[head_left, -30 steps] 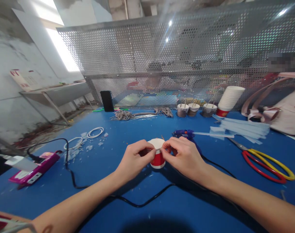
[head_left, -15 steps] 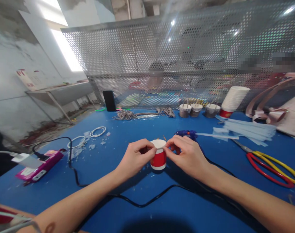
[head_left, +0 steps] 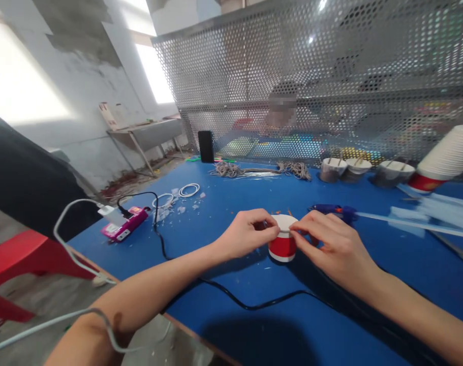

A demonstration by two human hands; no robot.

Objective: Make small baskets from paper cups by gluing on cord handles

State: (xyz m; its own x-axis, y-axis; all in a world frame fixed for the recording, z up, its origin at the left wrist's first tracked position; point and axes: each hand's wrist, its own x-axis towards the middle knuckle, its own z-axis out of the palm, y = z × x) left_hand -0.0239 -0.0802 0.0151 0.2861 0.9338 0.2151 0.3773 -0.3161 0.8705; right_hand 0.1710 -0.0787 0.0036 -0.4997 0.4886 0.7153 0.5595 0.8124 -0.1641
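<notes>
A red and white paper cup (head_left: 282,248) stands upright on the blue table (head_left: 223,195). My left hand (head_left: 250,234) pinches the cup's near rim from the left, thumb and fingers together. From the right, my right hand (head_left: 332,241) pinches the same rim. A thin pale line runs along the rim between my fingertips; whether it is a cord or the cup's own lip I cannot tell. Just behind my right hand lies a blue glue gun (head_left: 336,211) with a long clear glue stick (head_left: 387,219) in it.
At the back are a phone (head_left: 206,146), grey cord bundles (head_left: 227,169), grey-wrapped cups (head_left: 332,170) and stacked paper cups (head_left: 448,152) before a perforated screen (head_left: 231,76). White rings (head_left: 189,190) and a purple power strip (head_left: 124,223) lie left. A black cable (head_left: 250,306) crosses in front.
The view has turned left, so everything sits further right and a red stool shows at the left. Both hands keep their pinch on the cup's rim.
</notes>
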